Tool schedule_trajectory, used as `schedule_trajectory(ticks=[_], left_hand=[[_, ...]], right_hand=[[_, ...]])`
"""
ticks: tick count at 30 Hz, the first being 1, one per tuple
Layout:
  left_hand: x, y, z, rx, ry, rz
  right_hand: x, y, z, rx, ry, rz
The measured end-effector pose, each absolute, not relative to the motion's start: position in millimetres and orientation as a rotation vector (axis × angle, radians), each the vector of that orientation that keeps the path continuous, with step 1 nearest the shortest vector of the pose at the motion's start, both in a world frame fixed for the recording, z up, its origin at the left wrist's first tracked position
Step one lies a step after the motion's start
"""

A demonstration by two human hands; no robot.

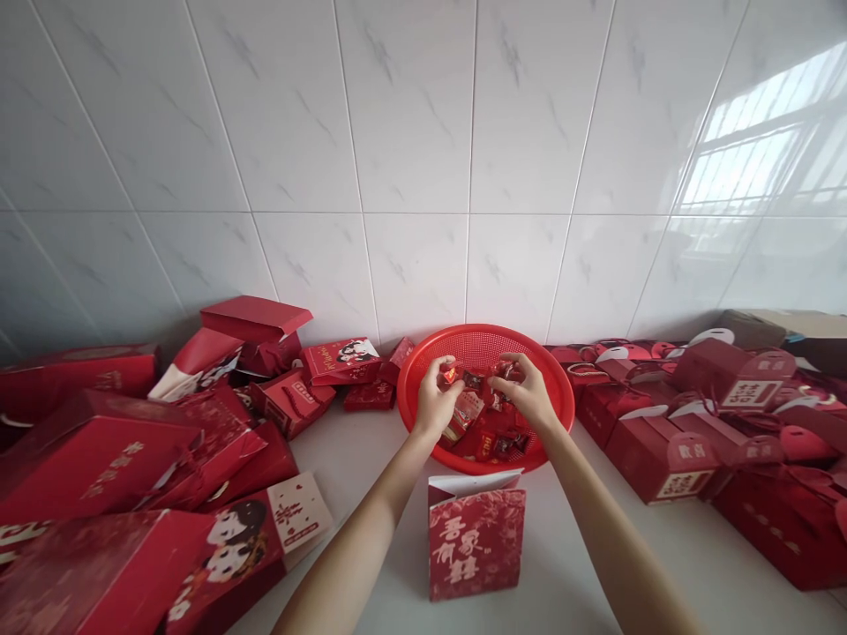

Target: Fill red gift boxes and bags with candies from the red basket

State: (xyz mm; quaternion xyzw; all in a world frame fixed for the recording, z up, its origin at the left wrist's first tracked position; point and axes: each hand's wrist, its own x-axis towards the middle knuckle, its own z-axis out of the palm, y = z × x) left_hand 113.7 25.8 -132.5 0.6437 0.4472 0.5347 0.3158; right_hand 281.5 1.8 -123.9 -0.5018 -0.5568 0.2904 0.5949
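Both hands reach into a round red plastic basket (561,414) that holds several small wrapped sweets (486,444). At the basket's left side, my left hand (438,395) is closed on a small red wrapped sweet (451,375). My right hand (526,392), on the right side, has its fingers curled round a small wrapped piece, partly hidden by them. Nearer to me, between my forearms, a red gift box (476,542) with pale lettering stands upright on the white tabletop, its top flaps open.
Many red boxes and bags (109,459) lie piled on the left. Red handled boxes (662,454) stand in rows on the right, with a brown carton (781,326) behind them. A tiled wall (416,159) rises behind the basket.
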Motion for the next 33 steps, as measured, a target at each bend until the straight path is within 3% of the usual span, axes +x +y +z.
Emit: schedule_trajectory(ticks=[13,33], left_hand=[[110,27,-142,1.324,0.925,1.531],[114,16,-136,1.511,1.056,1.23]], right_hand=[[279,0,-131,-1.143,-1.519,0.669],[277,-7,-122,-1.462,-1.298,0.436]])
